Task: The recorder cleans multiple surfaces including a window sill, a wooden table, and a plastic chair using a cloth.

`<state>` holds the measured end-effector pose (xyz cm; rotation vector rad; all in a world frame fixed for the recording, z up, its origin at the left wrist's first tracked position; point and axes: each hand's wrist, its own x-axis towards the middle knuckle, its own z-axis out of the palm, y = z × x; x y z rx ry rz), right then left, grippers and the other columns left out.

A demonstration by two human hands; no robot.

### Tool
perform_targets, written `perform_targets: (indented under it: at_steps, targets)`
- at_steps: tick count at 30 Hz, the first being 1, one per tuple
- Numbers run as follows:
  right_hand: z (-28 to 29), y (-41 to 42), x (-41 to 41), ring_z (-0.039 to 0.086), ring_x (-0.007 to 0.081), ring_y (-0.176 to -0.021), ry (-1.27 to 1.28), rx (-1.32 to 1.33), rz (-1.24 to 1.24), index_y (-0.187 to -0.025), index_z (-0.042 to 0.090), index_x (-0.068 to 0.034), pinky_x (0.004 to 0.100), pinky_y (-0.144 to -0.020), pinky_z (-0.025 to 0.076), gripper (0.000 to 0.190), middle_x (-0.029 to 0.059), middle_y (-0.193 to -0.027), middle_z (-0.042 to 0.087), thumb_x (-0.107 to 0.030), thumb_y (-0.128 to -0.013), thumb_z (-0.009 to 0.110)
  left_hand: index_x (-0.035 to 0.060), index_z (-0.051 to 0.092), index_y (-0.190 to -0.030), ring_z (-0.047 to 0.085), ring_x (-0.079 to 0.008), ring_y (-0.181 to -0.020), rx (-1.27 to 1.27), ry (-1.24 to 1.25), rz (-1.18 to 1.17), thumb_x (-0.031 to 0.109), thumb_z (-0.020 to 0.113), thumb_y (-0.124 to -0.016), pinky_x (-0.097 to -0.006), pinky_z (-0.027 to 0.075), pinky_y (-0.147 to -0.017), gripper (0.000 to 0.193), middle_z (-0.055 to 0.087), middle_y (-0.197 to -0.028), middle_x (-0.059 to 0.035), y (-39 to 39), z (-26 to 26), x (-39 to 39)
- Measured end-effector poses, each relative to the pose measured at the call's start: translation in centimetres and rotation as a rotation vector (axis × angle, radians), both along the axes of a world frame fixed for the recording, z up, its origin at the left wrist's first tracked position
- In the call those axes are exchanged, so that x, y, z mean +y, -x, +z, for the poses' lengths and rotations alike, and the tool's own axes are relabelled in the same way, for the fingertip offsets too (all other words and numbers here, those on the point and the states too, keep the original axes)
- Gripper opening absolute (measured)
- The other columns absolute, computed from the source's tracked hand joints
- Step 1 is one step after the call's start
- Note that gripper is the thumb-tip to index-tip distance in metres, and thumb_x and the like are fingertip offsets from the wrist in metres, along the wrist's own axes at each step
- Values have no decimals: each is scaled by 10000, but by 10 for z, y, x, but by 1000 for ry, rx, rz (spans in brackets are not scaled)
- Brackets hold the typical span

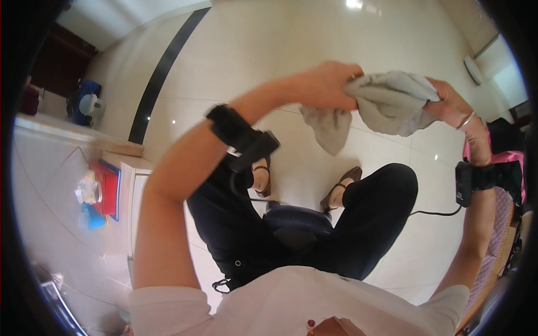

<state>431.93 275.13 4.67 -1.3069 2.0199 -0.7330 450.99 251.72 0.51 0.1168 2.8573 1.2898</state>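
Observation:
A crumpled pale grey cloth (393,103) is stretched between my two hands above the tiled floor. My left hand (330,86) grips its left end, and a loose flap of the cloth droops below that hand. On the other side, my right hand (454,103), with a bangle at the wrist, holds the right end bunched in its fingers. Folds of cloth hide some of the fingertips. Each forearm wears a black strap with a small device; the left device (256,145) and the right device (464,185) have cables.
I sit with knees apart on a dark stool (298,220). My shoes rest on the glossy tiles (277,134). At left, a red box (104,189) lies near a white cabinet edge. A black floor strip (168,71) runs beyond. A quilted pad (494,243) lies at right.

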Motion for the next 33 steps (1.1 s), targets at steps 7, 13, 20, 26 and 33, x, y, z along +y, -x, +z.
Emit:
perform_targets:
  at_steps: [7,13,20,26,33]
  targets:
    - [146,-110,-53,602,123,-943,117,257,108,-1324,499,-7,272,-834,479,552,68,-1036,654,-81,-783,583,-13,447,-1379,633,-207,-995,-32,292,241,204,759,-749,-284,501,-874,735,635,-1173,-121,-152,192,-54]
    - [235,-242,-110,603,191,-896,43,564,353,-1207,563,3,357,-769,500,397,143,-1005,666,-81,-820,539,-54,578,-1163,634,-106,-795,-197,300,342,52,798,-750,-238,537,-694,480,672,-922,-54,-258,305,-53]
    - [162,-271,-238,603,312,-1042,239,495,732,-1221,549,-22,396,-896,471,463,199,-1124,629,-79,-765,604,37,559,-1270,634,-168,-920,-24,411,359,327,772,-777,-298,506,-889,610,653,-1093,-62,-363,230,-132]
    - [35,-269,-323,603,417,-933,152,716,780,-1098,505,35,423,-812,492,440,262,-979,621,-235,-789,665,-14,553,-1186,586,-250,-1010,-54,182,366,152,709,-743,-338,452,-917,498,622,-1069,-118,-341,69,-214]
    - [-204,-200,-371,646,384,-921,-47,638,580,-1066,497,-46,468,-785,516,265,203,-940,662,-150,-837,582,70,519,-1192,575,-353,-1024,-82,454,559,153,709,-708,-438,467,-860,527,554,-1109,-135,-256,-219,-268]
